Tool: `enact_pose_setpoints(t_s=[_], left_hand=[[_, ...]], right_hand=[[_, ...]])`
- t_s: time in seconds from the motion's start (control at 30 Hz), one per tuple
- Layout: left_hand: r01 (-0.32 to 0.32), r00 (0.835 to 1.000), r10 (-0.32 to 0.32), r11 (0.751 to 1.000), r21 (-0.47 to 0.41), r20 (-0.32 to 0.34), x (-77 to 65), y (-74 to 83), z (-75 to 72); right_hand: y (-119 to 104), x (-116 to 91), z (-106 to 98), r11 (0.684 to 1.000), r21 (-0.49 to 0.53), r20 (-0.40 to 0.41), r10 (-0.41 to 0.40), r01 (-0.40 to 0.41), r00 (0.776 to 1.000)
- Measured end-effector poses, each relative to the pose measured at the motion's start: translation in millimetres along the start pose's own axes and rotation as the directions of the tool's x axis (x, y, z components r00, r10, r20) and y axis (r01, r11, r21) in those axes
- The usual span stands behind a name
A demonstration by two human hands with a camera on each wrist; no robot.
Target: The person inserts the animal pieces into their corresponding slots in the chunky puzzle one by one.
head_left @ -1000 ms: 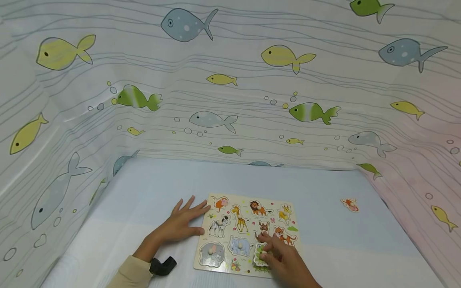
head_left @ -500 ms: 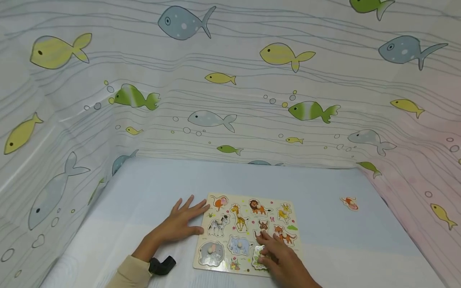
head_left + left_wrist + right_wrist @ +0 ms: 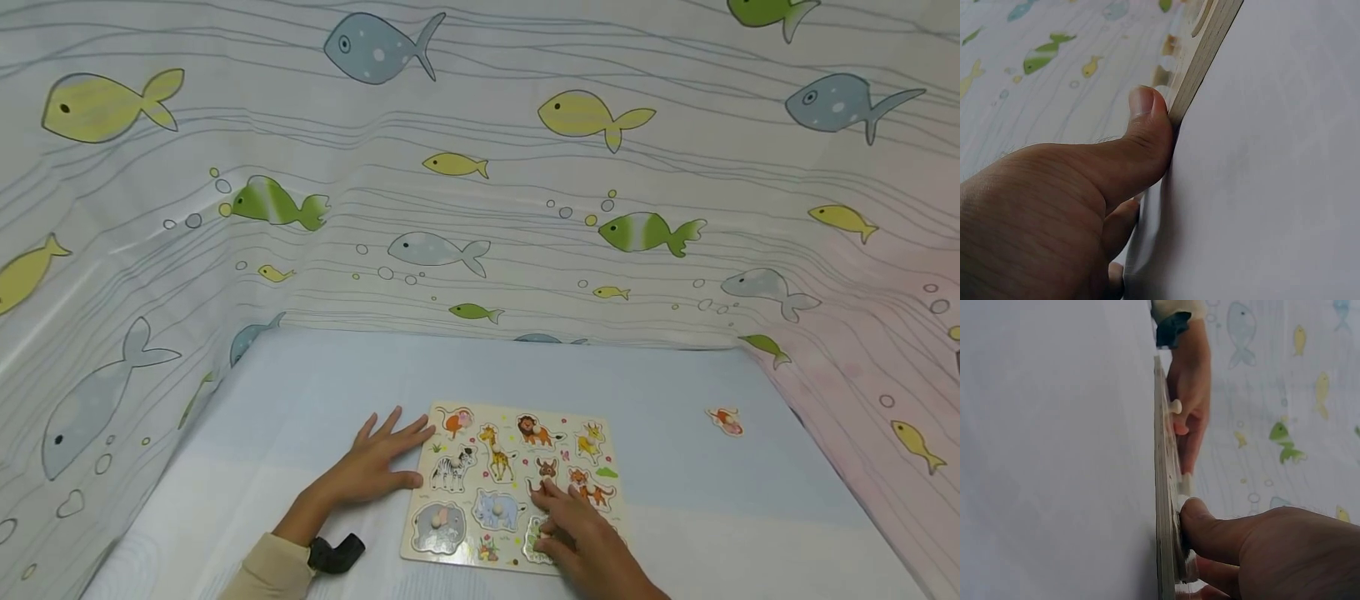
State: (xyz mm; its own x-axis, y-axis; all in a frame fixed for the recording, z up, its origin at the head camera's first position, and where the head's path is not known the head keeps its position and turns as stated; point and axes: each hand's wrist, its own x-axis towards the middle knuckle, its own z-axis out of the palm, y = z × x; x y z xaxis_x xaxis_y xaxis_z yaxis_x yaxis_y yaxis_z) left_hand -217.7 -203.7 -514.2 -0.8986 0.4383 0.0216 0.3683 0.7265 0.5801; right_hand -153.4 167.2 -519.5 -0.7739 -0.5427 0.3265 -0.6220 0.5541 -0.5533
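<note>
A wooden peg puzzle board (image 3: 491,411) with animal pictures lies on the table in the head view. My right hand (image 3: 592,537) is over its lower right part. Thumb and fingers pinch a green puzzle piece (image 3: 532,538), which is partly hidden beneath them; the right wrist view shows the thumb (image 3: 1200,525) against it, close to the board's face. My left hand (image 3: 375,468) lies at the board's left side, fingers spread. In the left wrist view its thumb (image 3: 1144,122) touches the board's edge (image 3: 1200,69).
An orange-and-pink puzzle piece (image 3: 725,422) lies alone on the table to the right. Knobbed pieces such as the grey elephant (image 3: 438,528) and blue rhino (image 3: 495,510) sit in the board. A fish-patterned sheet (image 3: 547,283) hangs around the table (image 3: 360,367).
My right fingers have moved slightly left and lower, and the green piece has shifted a little with them over the board. My left hand keeps its place at the board's side.
</note>
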Motion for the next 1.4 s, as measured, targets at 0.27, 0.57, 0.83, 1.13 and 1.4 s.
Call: enact_pose_setpoints(t_s=[0.27, 0.57, 0.83, 1.13, 1.4], left_hand=[[0.004, 1.000, -0.004, 1.000, 0.006, 0.004, -0.6, 0.7, 0.4], [-0.004, 1.000, 0.004, 1.000, 0.016, 0.002, -1.2, -0.3, 1.4], [0.001, 1.000, -0.001, 1.000, 0.004, 0.008, -0.8, 1.0, 2.6], [0.008, 1.000, -0.008, 1.000, 0.020, -0.003, -1.5, 0.6, -0.3], [0.013, 1.000, -0.013, 1.000, 0.007, 0.004, -1.4, -0.4, 1.2]], right_hand=[[-6, -1, -1, 0.997, -0.058, 0.027, 0.048, -0.046, 0.998], [-12, -2, -3, 0.997, -0.061, 0.017, 0.042, -0.041, 0.999], [-16, -4, -4, 0.993, -0.121, -0.044, 0.002, -0.008, 0.999], [-6, 7, -44, 0.957, 0.210, -0.246, 0.251, -0.202, 0.936], [45, -4, -112, 0.796, 0.409, -0.330, 0.585, -0.446, 0.741]])
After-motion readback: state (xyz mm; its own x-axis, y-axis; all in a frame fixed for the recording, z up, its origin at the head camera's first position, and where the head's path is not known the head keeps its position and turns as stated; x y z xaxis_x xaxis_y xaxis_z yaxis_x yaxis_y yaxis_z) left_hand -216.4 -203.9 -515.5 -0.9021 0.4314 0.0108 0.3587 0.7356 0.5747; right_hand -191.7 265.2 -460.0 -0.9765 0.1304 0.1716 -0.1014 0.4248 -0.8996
